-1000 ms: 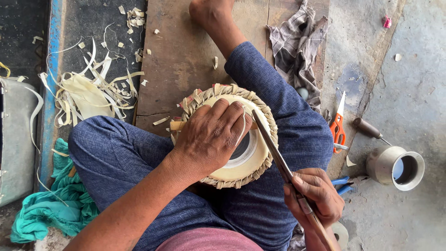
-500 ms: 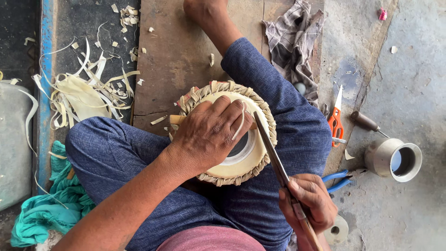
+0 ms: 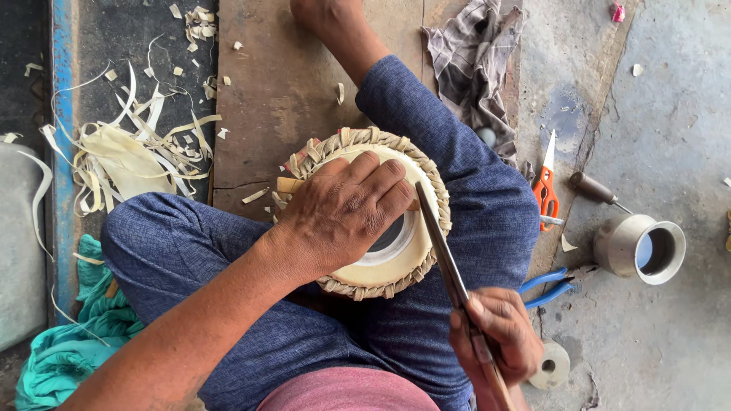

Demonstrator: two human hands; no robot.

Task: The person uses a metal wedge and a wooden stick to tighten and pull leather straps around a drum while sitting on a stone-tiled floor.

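— So, what did the head camera show in the person's lap?

— A round drum head with a pale skin, dark centre and braided straw-coloured rim [image 3: 364, 215] rested on the crossed legs in blue trousers [image 3: 175, 251]. The left hand [image 3: 339, 217] lay flat on top of it, fingers spread and pressing down on the skin, covering most of the dark centre.

— And the other hand?

— The right hand [image 3: 495, 335] was closed around the lower end of a long thin metal tool with a dark blade [image 3: 445, 251]. The blade ran up and to the left, its tip touching the skin just beside the left fingertips, near the drum head's right rim.

— What lay to the right on the grey concrete floor [image 3: 670, 114]?

— Orange-handled scissors [image 3: 544, 186], with a brown wooden-handled awl [image 3: 598, 190] just beside them, and a small grey metal cup [image 3: 640, 247] lying on its side. Blue-handled pliers [image 3: 552, 283] showed partly from behind the right knee, and a pale round disc with a hole [image 3: 550, 364] sat near the right hand. A crumpled grey checked cloth [image 3: 476, 61] lay above the knee.

— And to the left?

— A brown wooden board [image 3: 289, 84] ran beneath the legs. Pale curled strips of trimmings [image 3: 126, 160] were heaped on the dark floor, and a teal cloth [image 3: 72, 342] was bunched by the left thigh.
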